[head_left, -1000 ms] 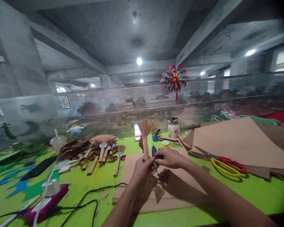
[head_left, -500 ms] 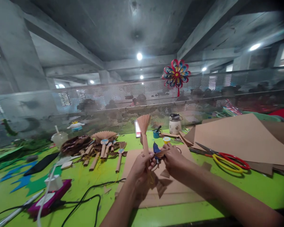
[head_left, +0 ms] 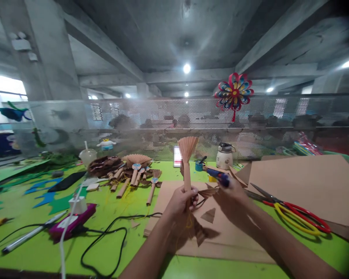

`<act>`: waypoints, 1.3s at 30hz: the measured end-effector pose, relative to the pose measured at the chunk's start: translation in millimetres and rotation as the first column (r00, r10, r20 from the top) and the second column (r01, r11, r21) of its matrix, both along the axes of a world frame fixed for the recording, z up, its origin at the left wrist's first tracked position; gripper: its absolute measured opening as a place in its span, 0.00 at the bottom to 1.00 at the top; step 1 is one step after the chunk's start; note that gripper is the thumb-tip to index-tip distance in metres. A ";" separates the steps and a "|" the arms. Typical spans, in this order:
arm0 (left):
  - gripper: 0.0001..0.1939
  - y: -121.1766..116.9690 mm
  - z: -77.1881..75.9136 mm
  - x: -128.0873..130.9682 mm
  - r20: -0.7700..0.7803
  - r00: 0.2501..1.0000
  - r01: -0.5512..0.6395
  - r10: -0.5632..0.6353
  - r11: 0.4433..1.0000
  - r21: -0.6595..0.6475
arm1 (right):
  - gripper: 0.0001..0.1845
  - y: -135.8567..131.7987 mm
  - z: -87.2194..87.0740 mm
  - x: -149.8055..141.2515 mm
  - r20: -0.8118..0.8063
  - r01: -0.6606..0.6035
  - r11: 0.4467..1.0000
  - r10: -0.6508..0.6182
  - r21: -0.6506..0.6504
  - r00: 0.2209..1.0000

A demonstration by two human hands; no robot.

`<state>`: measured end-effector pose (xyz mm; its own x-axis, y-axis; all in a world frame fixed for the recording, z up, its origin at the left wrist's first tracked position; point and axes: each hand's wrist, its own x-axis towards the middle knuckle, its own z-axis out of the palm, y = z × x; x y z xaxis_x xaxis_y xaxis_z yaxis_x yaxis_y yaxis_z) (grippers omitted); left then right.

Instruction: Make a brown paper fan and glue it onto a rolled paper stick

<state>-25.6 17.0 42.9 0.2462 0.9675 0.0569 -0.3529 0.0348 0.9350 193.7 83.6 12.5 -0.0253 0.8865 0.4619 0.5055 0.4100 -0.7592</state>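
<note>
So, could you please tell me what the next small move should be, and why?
Probably lower the blue glue gun toward the small pleated paper: the right hand holds the gun above it, while that piece juts from the left hand, which grips the paper tube.

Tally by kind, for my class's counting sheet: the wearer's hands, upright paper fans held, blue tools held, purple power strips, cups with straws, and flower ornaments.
Hands: 2 (left hand, right hand)
Upright paper fan, held: 1
Blue tool, held: 1
Purple power strip: 1
Cup with straw: 1
Flower ornament: 1
Total: 7
</note>
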 end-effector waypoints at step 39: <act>0.13 -14.8 -1.0 1.7 0.115 0.935 0.346 -0.335 0.933 -0.101 | 0.25 -73.5 40.3 5.3 -0.103 -0.492 0.865 0.483 -0.102 0.870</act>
